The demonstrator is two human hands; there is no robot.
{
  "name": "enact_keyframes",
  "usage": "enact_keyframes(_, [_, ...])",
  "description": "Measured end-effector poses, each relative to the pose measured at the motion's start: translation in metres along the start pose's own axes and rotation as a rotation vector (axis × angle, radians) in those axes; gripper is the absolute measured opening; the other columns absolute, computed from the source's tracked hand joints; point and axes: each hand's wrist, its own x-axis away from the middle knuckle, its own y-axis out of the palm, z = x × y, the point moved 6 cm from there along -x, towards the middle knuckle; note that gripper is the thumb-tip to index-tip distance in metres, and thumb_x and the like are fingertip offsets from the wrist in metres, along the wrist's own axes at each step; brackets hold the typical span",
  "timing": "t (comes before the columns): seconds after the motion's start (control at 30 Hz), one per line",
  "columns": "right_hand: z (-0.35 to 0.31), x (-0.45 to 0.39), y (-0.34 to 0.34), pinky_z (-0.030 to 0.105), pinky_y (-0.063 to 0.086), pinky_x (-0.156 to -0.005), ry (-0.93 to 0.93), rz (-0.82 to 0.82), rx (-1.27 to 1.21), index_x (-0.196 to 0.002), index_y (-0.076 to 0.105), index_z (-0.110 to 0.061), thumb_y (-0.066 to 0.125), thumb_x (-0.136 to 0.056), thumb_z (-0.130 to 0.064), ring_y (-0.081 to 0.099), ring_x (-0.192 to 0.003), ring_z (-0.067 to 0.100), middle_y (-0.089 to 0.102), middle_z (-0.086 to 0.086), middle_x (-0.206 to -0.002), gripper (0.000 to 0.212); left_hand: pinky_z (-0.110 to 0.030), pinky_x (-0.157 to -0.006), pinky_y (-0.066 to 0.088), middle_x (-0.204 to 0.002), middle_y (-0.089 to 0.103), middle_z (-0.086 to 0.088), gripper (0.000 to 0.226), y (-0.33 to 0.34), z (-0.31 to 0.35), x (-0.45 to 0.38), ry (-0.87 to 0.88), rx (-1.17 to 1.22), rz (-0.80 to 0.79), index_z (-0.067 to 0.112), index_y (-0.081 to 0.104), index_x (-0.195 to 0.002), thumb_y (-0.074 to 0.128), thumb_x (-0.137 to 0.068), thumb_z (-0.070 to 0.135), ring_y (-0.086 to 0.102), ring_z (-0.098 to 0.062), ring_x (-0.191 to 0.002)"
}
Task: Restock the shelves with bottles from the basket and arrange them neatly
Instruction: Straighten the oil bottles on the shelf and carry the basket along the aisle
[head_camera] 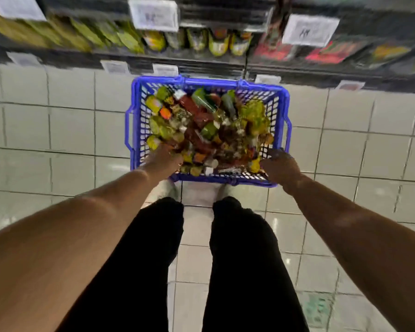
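Bottles [201, 130] heaped in blue basket [283, 109] on tiled floor [58, 130], below shelves [130, 57] at 12 o'clock, left hand [164, 158] among bottles at basket's 7 o'clock, grip blurred, cannot tell, right hand [279, 167] curled over rim at 5 o'clock.

Light: dim overall, pale glare patches on the floor tiles [276, 222]
Blur: heavy motion smear on the shelves [201, 58], basket [282, 111] contents soft
Edges: wide-angle bending of tile lines
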Motion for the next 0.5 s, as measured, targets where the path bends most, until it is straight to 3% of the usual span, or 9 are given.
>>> enact_keyframes(0.07, [-0.008,-0.027,-0.012,0.034,0.044,-0.086,-0.068,0.144,0.023,-0.126,0.062,-0.012,0.064,-0.092,-0.025,0.06,-0.118,0.039,0.064,0.02,-0.127,0.037,-0.02,-0.058,0.047,-0.109,0.07,-0.025,0.027,0.006,-0.002,-0.026,0.004,0.003,0.032,-0.002,0.066,-0.113,0.058,-0.098,0.018,0.068,-0.034,-0.089])
enact_keyframes(0.13, [-0.023,-0.05,-0.026,0.037,0.045,-0.076,-0.222,0.304,0.127,-0.109,0.063,-0.011,0.067,-0.086,-0.02,0.064,-0.104,0.045,0.068,0.025,-0.11,0.025,-0.032,-0.081,0.055,-0.113,0.069,-0.023,0.035,0.009,0.003,-0.045,-0.022,-0.01,0.045,-0.001,0.066,-0.116,0.055,-0.098,0.026,0.067,-0.037,-0.1])
enact_keyframes(0.2, [-0.039,-0.071,-0.029,0.047,0.049,-0.088,-0.365,0.371,0.388,-0.122,0.06,-0.002,0.066,-0.083,-0.017,0.061,-0.107,0.046,0.065,0.026,-0.115,0.042,-0.04,-0.085,0.055,-0.11,0.069,-0.021,0.04,0.01,0.007,-0.062,-0.016,0.021,0.097,0.006,0.067,-0.114,0.055,-0.088,0.034,0.065,-0.038,-0.102])
enact_keyframes(0.27, [-0.044,-0.091,-0.017,0.048,0.046,-0.098,-0.351,0.282,0.744,-0.143,0.043,-0.007,0.063,-0.085,-0.019,0.05,-0.122,0.042,0.059,0.019,-0.129,0.063,-0.035,-0.064,0.053,-0.094,0.069,-0.015,0.028,0.009,0.011,-0.07,0.026,0.006,0.184,0.014,0.068,-0.099,0.056,-0.08,0.03,0.066,-0.036,-0.088])
enact_keyframes(0.33, [-0.044,-0.106,-0.01,0.048,0.047,-0.094,-0.252,0.22,0.884,-0.154,0.027,-0.014,0.063,-0.087,-0.019,0.042,-0.13,0.04,0.057,0.016,-0.133,0.077,-0.025,-0.052,0.039,-0.086,0.067,-0.011,0.028,0.012,0.013,-0.077,0.057,-0.016,0.235,0.013,0.067,-0.094,0.054,-0.074,0.028,0.064,-0.034,-0.08])
enact_keyframes(0.43, [-0.048,-0.114,-0.004,0.046,0.046,-0.096,-0.231,0.244,1.016,-0.156,0.024,-0.011,0.069,-0.086,-0.021,0.041,-0.131,0.039,0.055,0.017,-0.138,0.084,-0.029,-0.061,0.043,-0.099,0.067,-0.01,0.046,0.017,0.014,-0.082,0.05,0.012,0.268,0.015,0.068,-0.105,0.048,-0.068,0.033,0.063,-0.031,-0.089])
enact_keyframes(0.5, [-0.049,-0.114,-0.004,0.046,0.046,-0.094,-0.261,0.291,1.034,-0.152,0.031,-0.007,0.069,-0.087,-0.017,0.044,-0.127,0.04,0.056,0.02,-0.135,0.075,-0.035,-0.072,0.048,-0.108,0.066,-0.012,0.045,0.019,0.012,-0.081,0.071,0.018,0.278,0.017,0.066,-0.112,0.049,-0.073,0.033,0.062,-0.032,-0.098])
